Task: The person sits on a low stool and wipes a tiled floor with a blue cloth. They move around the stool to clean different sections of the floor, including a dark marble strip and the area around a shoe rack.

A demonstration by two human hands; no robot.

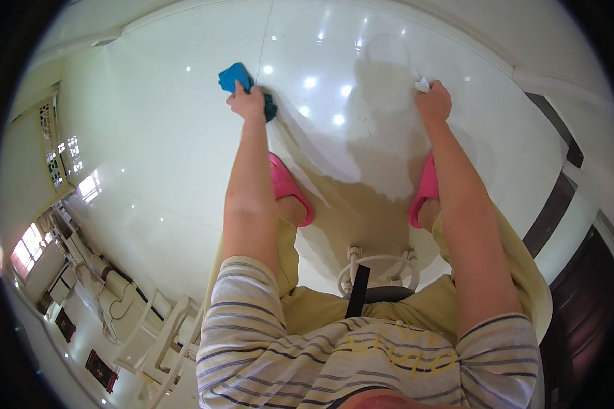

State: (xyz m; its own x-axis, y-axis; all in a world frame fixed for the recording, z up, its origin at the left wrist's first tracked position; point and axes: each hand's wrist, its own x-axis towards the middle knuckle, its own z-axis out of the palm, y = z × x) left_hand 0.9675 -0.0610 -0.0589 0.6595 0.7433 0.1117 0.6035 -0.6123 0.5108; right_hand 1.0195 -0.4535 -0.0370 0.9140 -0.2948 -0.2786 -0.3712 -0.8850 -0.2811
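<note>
My left hand (247, 102) holds a folded blue cloth (234, 76), with a darker teal part (270, 108) hanging on the right side of the hand. Across from it, my right hand (434, 102) grips a small white piece (422, 85), perhaps tissue or paper, between its fingers. Both hands are over the glossy white tiled floor (317, 46); whether they touch it cannot be told. A few thin specks (364, 118) lie on the tiles between the hands.
Pink slippers (289, 189) are on my feet. A round-framed stool (378, 276) on casters is beneath me. Dark floor strips (550, 214) and a dark door (583, 301) lie at right. White wooden furniture (163, 332) stands at lower left, and a wall edges the floor ahead.
</note>
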